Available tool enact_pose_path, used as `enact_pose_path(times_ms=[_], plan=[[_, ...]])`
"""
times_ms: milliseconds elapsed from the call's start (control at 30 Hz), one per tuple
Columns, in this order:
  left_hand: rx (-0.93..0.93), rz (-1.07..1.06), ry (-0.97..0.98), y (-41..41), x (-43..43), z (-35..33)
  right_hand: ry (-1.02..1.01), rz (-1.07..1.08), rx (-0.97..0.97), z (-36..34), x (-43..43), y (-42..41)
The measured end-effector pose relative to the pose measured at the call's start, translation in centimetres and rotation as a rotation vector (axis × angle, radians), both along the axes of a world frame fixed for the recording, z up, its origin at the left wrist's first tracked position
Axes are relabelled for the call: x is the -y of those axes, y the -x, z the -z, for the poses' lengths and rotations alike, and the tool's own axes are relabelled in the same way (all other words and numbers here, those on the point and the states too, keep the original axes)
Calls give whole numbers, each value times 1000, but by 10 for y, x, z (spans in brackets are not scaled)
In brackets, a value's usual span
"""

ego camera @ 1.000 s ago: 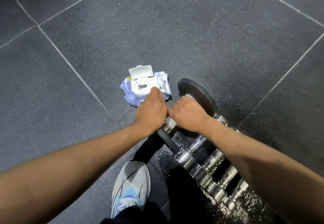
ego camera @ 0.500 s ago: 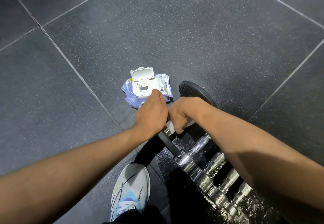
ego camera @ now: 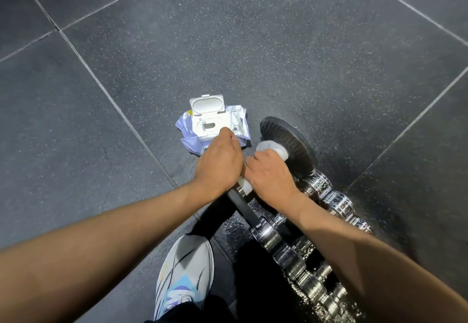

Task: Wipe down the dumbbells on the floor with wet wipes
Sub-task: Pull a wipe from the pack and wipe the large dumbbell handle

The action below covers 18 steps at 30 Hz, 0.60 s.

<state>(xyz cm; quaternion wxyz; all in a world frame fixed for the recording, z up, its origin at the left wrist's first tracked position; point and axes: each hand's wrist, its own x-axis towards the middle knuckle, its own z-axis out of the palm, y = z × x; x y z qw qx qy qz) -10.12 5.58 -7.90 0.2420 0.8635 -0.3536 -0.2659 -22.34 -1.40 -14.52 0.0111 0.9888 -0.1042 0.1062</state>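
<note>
A black-plated dumbbell (ego camera: 288,143) lies on the dark floor in the middle of the head view. My left hand (ego camera: 217,163) curls over its near end, above the near black plate (ego camera: 241,206). Wrapped round the handle is a white wet wipe (ego camera: 272,146), which my right hand (ego camera: 271,177) grips just beside the far plate. The hands hide the handle itself. A bit of the wipe also shows between the hands. Just beyond my left hand lies the purple and white wet wipes pack (ego camera: 210,120), its lid flipped open.
Two rows of chrome dumbbells (ego camera: 286,254) lie side by side under my right forearm, on a wet patch of floor. My white and blue shoe (ego camera: 184,272) stands at the bottom centre. Dark speckled rubber tiles (ego camera: 253,44) with pale seams stretch all around.
My right hand has rolled back over the handle and shifted toward the far plate, baring the wipe beside it. My left hand has stayed on the near end.
</note>
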Motion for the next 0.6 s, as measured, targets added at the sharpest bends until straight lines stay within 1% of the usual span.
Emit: enact_pose_path(times_ms=[100, 133, 167, 200, 233, 267, 300, 333, 367, 433, 500, 533, 567, 600], plan=[[15, 10, -7, 1, 0, -1, 4, -21, -21, 1, 4, -3], [18, 10, -6, 0, 0, -1, 9, -25, -102, -7, 5, -9], [17, 9, -3, -1, 0, -1, -9, -52, -225, -17, 7, -15], [15, 7, -1, 0, 0, -1, -40, -106, -416, -30, 9, -23], [17, 10, -4, 1, 0, -2, -76, -153, -653, -42, 8, -32], [21, 17, -10, 2, -1, -3, -119, -147, -874, -51, 7, -40], [23, 23, -11, 4, 0, -4, -151, -117, -1024, -58, 8, -48], [24, 26, -9, 6, 0, -4, -197, -90, -1117, -60, 9, -53], [27, 25, -4, 7, -1, -4, -254, -48, -1165, -64, 10, -59], [29, 20, 9, 7, -1, -4, -361, 20, -1204, -69, 14, -61], [11, -3, 19, 5, 0, -3, -363, 15, -1157, -71, 15, -56], [-1, -18, 23, 3, 1, -3, -310, -19, -1090, -70, 13, -52], [-13, -34, 30, 1, 1, -2, -247, -66, -977, -69, 10, -45], [-22, -46, 36, 0, 1, -1, -182, -115, -814, -61, 5, -37]])
